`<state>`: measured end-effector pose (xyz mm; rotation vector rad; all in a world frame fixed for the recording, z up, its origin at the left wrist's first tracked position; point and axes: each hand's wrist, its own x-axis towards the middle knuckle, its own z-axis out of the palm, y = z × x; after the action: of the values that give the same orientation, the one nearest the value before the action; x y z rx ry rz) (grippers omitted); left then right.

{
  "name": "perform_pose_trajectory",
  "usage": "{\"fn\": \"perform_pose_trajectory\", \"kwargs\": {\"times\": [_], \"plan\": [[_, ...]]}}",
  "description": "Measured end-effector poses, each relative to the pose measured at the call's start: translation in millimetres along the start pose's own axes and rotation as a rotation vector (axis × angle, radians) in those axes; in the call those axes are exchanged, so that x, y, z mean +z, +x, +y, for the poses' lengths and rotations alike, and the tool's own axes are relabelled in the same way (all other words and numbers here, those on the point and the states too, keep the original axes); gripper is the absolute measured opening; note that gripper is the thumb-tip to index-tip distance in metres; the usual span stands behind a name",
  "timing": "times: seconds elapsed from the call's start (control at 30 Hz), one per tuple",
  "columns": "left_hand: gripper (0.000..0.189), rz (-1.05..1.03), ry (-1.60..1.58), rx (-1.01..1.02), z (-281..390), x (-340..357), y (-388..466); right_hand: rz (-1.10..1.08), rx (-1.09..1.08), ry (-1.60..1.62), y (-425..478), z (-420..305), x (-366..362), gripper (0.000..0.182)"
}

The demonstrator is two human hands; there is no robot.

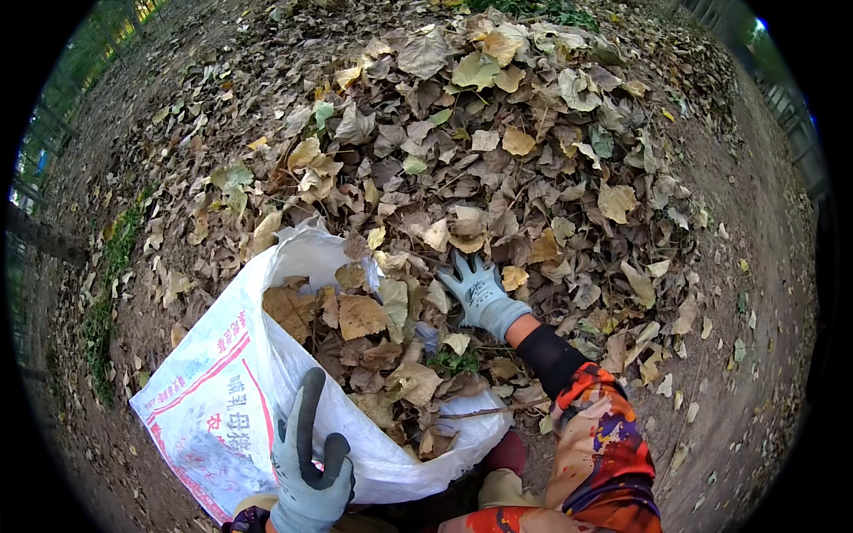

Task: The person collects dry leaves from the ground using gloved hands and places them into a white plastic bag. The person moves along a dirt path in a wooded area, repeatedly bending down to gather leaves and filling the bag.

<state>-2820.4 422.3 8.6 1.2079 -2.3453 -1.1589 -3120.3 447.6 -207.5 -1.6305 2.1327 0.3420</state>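
A white woven plastic sack (220, 386) with red and dark printing lies on its side, its mouth facing the upper right. Dry brown leaves (363, 316) fill the mouth and spill over its lip. My left hand (313, 453), in a grey glove with dark-coated fingers, is at the sack's near side, index finger extended and the others partly curled; whether it pinches the plastic is unclear. Right of the mouth, my right hand (476, 290), gloved in grey, rests with spread fingers on the heap of dry leaves (466, 166); its fingertips are partly among leaves.
A thin twig (493, 411) crosses the sack's lower lip. Beneath it show a red shoe (506, 453) and a trouser leg. Green weeds (110, 300) grow at the left, near a tree trunk (46, 236). Bare soil with scattered leaves (746, 320) runs along the right, beside a fence.
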Motion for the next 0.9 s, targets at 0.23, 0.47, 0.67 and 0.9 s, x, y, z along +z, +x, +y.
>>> {"fn": "perform_pose_trajectory", "kwargs": {"times": [0.23,0.47,0.67,0.9], "plan": [[0.068,0.018,0.022,0.012,-1.6,0.0,-3.8,0.201,0.128,0.1,56.7,11.1,-2.3,0.067],[0.071,0.026,-0.01,0.046,-1.4,-6.5,-3.9,0.62,0.105,0.317,46.0,29.8,7.9,0.055],[0.075,0.041,0.037,0.02,3.4,-12.3,-7.7,1.091,-0.221,0.27,-34.1,-30.1,-45.2,0.031],[0.072,0.081,-0.021,0.15,-5.4,-9.7,-4.7,0.714,-0.732,0.31,-54.0,-162.2,-17.5,0.03]]}}
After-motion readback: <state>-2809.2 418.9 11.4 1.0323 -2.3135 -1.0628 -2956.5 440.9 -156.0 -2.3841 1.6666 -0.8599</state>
